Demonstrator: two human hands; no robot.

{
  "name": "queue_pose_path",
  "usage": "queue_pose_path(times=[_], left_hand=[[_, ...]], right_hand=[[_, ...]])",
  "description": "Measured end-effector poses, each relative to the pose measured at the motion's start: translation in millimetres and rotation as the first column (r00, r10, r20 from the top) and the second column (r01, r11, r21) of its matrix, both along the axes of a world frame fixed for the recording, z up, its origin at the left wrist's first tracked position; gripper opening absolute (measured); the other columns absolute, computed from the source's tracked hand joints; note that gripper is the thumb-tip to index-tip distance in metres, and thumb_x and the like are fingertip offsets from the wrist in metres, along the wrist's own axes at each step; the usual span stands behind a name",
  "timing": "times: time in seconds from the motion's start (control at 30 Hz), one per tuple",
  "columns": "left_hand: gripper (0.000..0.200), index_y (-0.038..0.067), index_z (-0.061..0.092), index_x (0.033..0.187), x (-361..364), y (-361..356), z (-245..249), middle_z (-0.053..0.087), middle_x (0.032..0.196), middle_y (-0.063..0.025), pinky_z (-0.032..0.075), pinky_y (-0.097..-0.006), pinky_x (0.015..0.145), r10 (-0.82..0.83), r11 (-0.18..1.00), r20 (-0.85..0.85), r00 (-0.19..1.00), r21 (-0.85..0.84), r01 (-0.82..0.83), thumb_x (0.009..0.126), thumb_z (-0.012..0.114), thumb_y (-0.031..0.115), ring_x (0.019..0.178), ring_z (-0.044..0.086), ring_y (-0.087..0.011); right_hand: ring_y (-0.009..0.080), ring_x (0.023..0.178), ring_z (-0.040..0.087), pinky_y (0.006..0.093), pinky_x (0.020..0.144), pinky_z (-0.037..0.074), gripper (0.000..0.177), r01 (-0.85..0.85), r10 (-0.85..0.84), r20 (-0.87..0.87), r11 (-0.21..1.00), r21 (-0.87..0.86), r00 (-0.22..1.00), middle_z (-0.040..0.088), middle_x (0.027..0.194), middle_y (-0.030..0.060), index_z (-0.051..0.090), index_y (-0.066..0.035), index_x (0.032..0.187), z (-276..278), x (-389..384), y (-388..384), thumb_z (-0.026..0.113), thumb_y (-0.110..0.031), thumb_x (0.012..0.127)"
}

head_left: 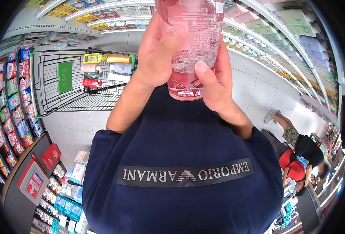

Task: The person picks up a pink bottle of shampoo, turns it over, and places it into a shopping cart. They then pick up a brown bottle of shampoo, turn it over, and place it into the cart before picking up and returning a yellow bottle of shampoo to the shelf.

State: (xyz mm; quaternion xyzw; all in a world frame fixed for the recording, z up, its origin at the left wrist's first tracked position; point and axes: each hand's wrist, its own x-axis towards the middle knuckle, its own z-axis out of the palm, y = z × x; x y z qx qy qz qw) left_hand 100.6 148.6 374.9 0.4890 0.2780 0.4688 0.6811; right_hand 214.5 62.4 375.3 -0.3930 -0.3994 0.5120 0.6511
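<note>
Bottle (192, 48) in see-through pink was clasped between a person's left hand (156, 58) and right hand (216, 84), a wire shopping cart (65, 77) standing at left.

Bottle (192, 84) smooth, glossy, see-through plastic; shirt (180, 136) matt cloth, its chest strip (141, 177) smoother; cart (90, 104) metal wire; floor (244, 80) smooth tile with sheen; shelf packets (14, 102) shiny film.
</note>
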Motion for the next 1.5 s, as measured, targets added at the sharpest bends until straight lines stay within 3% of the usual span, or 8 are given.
queue_pose_path(times=[0.13, 0.33, 0.4, 0.63, 1.1, 1.33, 1.43, 1.5], left_hand=[[0.058, -0.002, 0.038, 0.134, 5, -1, 12, 0.053, 0.123, -0.0141, 0.044, -0.0318, 0.091, -0.056, 0.996, -0.018, 0.998, 0.070, 0.057, 0.098, 0.033, 0.044, 0.107, 0.055, -0.0189], [0.058, -0.001, 0.036, 0.135, 1, 2, -3, 0.053, 0.124, -0.0141, 0.045, -0.0339, 0.091, -0.084, 0.995, 0.047, 0.995, -0.051, 0.086, 0.099, 0.031, 0.045, 0.108, 0.055, -0.0198], [0.045, 0.000, 0.042, 0.130, 9, -1, 4, 0.056, 0.118, -0.0071, 0.042, -0.0283, 0.092, -0.071, 0.997, 0.250, 0.966, -0.016, 0.078, 0.101, 0.035, 0.034, 0.105, 0.055, -0.0130], [0.054, 0.000, 0.043, 0.128, 6, 0, -6, 0.057, 0.118, -0.0091, 0.043, -0.0283, 0.090, -0.103, 0.992, 0.109, 0.989, -0.058, 0.109, 0.102, 0.025, 0.043, 0.102, 0.055, -0.0133], [0.044, 0.002, 0.044, 0.129, 9, -2, -6, 0.058, 0.117, -0.0091, 0.045, -0.0317, 0.092, -0.136, 0.962, 0.384, 0.913, -0.170, 0.215, 0.094, 0.051, 0.028, 0.105, 0.057, -0.0159], [0.056, -0.003, 0.043, 0.127, 16, -6, -1, 0.060, 0.113, -0.0149, 0.051, -0.0358, 0.085, -0.056, 0.984, 0.232, 0.971, -0.152, 0.093, 0.094, 0.045, 0.042, 0.098, 0.062, -0.0218], [0.052, -0.004, 0.043, 0.126, 15, -7, 3, 0.060, 0.112, -0.0150, 0.051, -0.0352, 0.085, -0.044, 0.989, 0.221, 0.974, -0.131, 0.074, 0.092, 0.048, 0.035, 0.098, 0.062, -0.0216], [0.049, -0.004, 0.043, 0.126, 10, -7, 6, 0.060, 0.111, -0.0150, 0.051, -0.0349, 0.084, -0.045, 0.990, 0.061, 0.997, -0.128, 0.052, 0.087, 0.054, 0.024, 0.097, 0.062, -0.0217]], right_hand=[[0.0193, 0.127, 0.037, 0.0333, 0.105, 0.032, 0.068, 0.031, -0.031, 0.026, 0.999, -0.017, 0.999, 0.036, 0.138, 0.0141, 0.013, 0.005, 0.142, 0, -1, 0, 0.055, -0.006, 0.090], [0.0208, 0.129, 0.036, 0.0338, 0.106, 0.029, 0.068, 0.011, -0.008, 0.034, 0.997, -0.075, 0.999, 0.034, 0.141, 0.0164, 0.013, 0.007, 0.142, 2, 3, -1, 0.054, -0.013, 0.092], [0.0215, 0.129, 0.036, 0.0344, 0.107, 0.028, 0.068, 0.027, -0.023, 0.055, 0.997, -0.073, 0.998, 0.034, 0.141, 0.0170, 0.013, 0.008, 0.142, 3, 4, -2, 0.052, -0.019, 0.093], [0.0232, 0.130, 0.036, 0.0356, 0.108, 0.028, 0.069, 0.059, -0.048, 0.111, 0.993, -0.099, 0.993, 0.034, 0.143, 0.0167, 0.015, 0.005, 0.145, 3, 4, -4, 0.047, -0.026, 0.092], [0.0205, 0.127, 0.037, 0.0336, 0.106, 0.028, 0.064, 0.011, -0.011, 0.012, 0.999, -0.052, 1.000, 0.037, 0.138, 0.0161, 0.015, 0.007, 0.142, -1, 8, -6, 0.050, -0.017, 0.094], [0.0202, 0.127, 0.037, 0.0334, 0.106, 0.029, 0.064, 0.027, -0.026, 0.018, 0.998, -0.053, 0.999, 0.037, 0.138, 0.0161, 0.016, 0.007, 0.142, 0, 8, -8, 0.050, -0.018, 0.094], [0.0201, 0.126, 0.038, 0.0335, 0.106, 0.029, 0.064, 0.044, -0.043, 0.020, 0.995, -0.084, 0.999, 0.037, 0.138, 0.0162, 0.016, 0.008, 0.141, 2, 7, -9, 0.050, -0.018, 0.094], [0.0201, 0.126, 0.038, 0.0335, 0.105, 0.030, 0.064, 0.042, -0.040, 0.046, 0.997, -0.057, 0.998, 0.038, 0.137, 0.0164, 0.017, 0.008, 0.141, 1, 8, -8, 0.050, -0.019, 0.094]])
